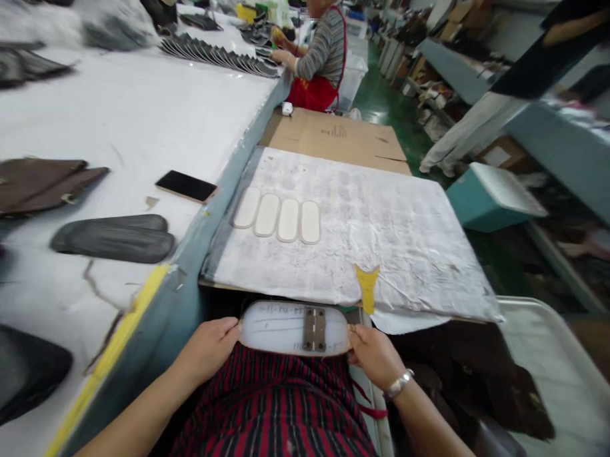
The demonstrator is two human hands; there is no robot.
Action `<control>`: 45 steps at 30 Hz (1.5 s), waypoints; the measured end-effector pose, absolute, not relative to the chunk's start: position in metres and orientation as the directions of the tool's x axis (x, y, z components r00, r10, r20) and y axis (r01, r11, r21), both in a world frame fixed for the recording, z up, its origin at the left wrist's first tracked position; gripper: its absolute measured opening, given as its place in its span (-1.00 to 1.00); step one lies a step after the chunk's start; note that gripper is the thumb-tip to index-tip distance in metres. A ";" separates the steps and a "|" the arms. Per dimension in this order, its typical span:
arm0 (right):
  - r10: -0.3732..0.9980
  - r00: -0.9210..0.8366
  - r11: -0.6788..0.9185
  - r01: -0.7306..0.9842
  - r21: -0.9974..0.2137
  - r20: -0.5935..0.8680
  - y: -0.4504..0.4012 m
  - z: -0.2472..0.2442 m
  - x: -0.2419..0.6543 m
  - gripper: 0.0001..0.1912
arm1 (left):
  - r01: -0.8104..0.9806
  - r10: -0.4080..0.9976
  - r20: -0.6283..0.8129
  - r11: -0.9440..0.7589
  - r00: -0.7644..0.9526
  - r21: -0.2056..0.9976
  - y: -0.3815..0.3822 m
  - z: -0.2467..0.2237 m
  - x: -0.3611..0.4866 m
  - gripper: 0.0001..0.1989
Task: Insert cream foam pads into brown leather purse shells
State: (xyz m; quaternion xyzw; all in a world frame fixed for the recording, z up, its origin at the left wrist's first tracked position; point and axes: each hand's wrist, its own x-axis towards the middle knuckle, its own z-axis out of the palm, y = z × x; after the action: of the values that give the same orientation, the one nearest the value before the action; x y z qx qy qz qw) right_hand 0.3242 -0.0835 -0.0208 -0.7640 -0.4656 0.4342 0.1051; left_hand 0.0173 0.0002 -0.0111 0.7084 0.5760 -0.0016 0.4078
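Note:
Between my two hands I hold a white oval plastic template (276, 329) with a dark metal hinge (314, 330) and handwritten marks on it. My left hand (215, 345) pinches its left end. At the opposite end, my right hand (375, 354) grips the edge, fingers partly hidden behind it. The template is over my lap, just in front of the white-covered board (410, 225). On that board lie several pale oval pieces (288, 220) side by side, and a yellow forked scraper (367, 287) rests at its near edge.
On the white table (139, 116) to the left lie a phone (186, 186), dark oval pieces (113, 238) and brown leather pieces (31, 182). Beyond the board is a cardboard sheet (338, 136). A co-worker (318, 49) works farther back. Dark pieces (504, 389) lie low on the right.

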 end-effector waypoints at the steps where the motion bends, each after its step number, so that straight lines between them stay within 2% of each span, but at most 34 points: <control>1: 0.803 0.170 -0.529 0.644 -0.552 -0.571 -0.083 -0.020 0.325 -0.73 | 0.778 0.793 -0.511 0.074 0.333 0.623 0.000 -0.012 0.016 -0.70; 3: 0.771 0.113 -0.550 0.614 -0.566 -0.626 -0.082 -0.018 0.327 -0.71 | 0.700 0.738 -0.581 0.212 0.342 0.682 0.003 -0.013 0.014 -0.70; 5: 0.727 0.056 -0.595 0.549 -0.587 -0.684 -0.081 -0.018 0.329 -0.70 | 0.667 0.707 -0.615 0.273 0.349 0.693 0.008 -0.014 0.012 -0.72; 11: 0.694 0.062 -0.651 0.481 -0.587 -0.718 -0.083 -0.019 0.331 -0.74 | 0.681 0.693 -0.633 0.279 0.345 0.677 0.016 -0.014 0.013 -0.85; 17: 0.680 0.071 -0.687 0.410 -0.601 -0.729 -0.082 -0.018 0.331 -0.73 | 0.686 0.681 -0.653 0.302 0.330 0.662 0.016 -0.012 0.016 -0.84; 21: 0.681 0.071 -0.685 0.415 -0.599 -0.729 -0.083 -0.017 0.329 -0.74 | 0.713 0.690 -0.641 0.259 0.335 0.651 0.015 -0.009 0.018 -0.75; 27: 0.770 0.129 -0.577 0.559 -0.595 -0.625 -0.090 -0.026 0.329 -0.69 | 0.788 0.791 -0.462 -0.040 0.401 0.614 0.019 -0.013 0.015 -0.64; 32: 0.779 0.133 -0.574 0.546 -0.610 -0.613 -0.092 -0.033 0.328 -0.70 | 0.797 0.800 -0.396 -0.161 0.451 0.583 0.024 -0.012 0.017 -0.64; 35: 0.768 0.149 -0.600 0.509 -0.617 -0.623 -0.090 -0.028 0.327 -0.73 | 0.816 0.779 -0.402 -0.228 0.480 0.531 0.024 -0.009 0.017 -0.64; 40: 0.720 0.075 -0.660 0.380 -0.647 -0.690 -0.090 -0.022 0.327 -0.75 | 0.854 0.737 -0.516 -0.161 0.438 0.494 0.023 -0.016 0.014 -0.58; 45: 0.664 0.001 -0.720 0.271 -0.639 -0.748 -0.097 -0.026 0.322 -0.73 | 0.828 0.671 -0.604 -0.028 0.430 0.559 0.015 -0.025 0.016 -0.56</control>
State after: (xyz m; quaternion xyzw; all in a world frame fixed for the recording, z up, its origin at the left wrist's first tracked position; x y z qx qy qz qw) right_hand 0.3219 -0.0970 -0.0259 -0.6895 -0.3389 0.6201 0.1587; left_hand 0.0156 0.0147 -0.0254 0.7116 0.5269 -0.0861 0.4567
